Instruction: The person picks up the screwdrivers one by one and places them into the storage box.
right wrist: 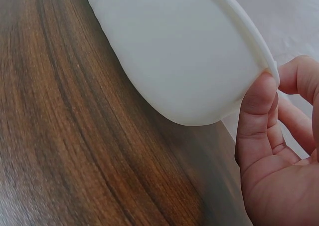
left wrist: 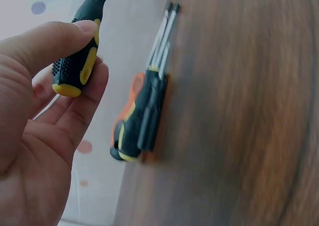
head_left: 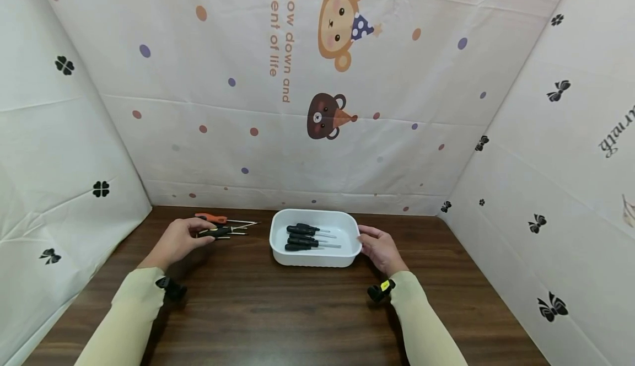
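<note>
My left hand (head_left: 179, 239) pinches a black and yellow screwdriver (left wrist: 79, 61) by its handle, thumb on one side and fingers on the other. Beyond it, in the left wrist view, several more screwdrivers (left wrist: 137, 116) lie together on the table, one of them with an orange handle (head_left: 210, 218). At the middle of the table stands a white plastic tray (head_left: 317, 258). Inside lie several black-handled screwdrivers (head_left: 301, 241), shafts to the right. My right hand (head_left: 382, 249) grips the tray's right rim between thumb and fingers; the right wrist view shows this rim (right wrist: 264, 51) close up.
The dark wooden table (head_left: 278, 316) meets a patterned cloth backdrop (head_left: 278, 151) just behind the tray. Cloth walls also stand at the left (head_left: 64, 189) and the right (head_left: 526, 189). A small black wrist camera (head_left: 171, 289) sits on the left sleeve.
</note>
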Tool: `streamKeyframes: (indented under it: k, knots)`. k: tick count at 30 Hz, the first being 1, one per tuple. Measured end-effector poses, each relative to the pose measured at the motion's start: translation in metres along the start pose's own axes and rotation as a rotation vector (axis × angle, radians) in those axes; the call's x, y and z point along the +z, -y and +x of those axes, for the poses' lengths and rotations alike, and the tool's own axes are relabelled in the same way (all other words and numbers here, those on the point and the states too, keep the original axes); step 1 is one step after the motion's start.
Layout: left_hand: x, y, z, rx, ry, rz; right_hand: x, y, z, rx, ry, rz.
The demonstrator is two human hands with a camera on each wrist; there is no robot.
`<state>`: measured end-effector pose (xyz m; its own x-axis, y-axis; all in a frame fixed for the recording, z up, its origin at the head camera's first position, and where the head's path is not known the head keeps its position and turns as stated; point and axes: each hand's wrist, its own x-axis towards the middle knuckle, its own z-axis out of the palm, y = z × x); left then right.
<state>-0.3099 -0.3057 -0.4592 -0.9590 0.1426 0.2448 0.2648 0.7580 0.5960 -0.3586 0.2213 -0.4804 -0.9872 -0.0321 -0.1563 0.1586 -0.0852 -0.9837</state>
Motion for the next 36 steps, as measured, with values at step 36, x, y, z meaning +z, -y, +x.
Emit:
streamKeyframes:
  k: [36]
  knots:
    - [0.063,-0.094,0.032,0.157,0.071,-0.225,0.003,0.001,-0.001,-0.018,-0.001,0.014]
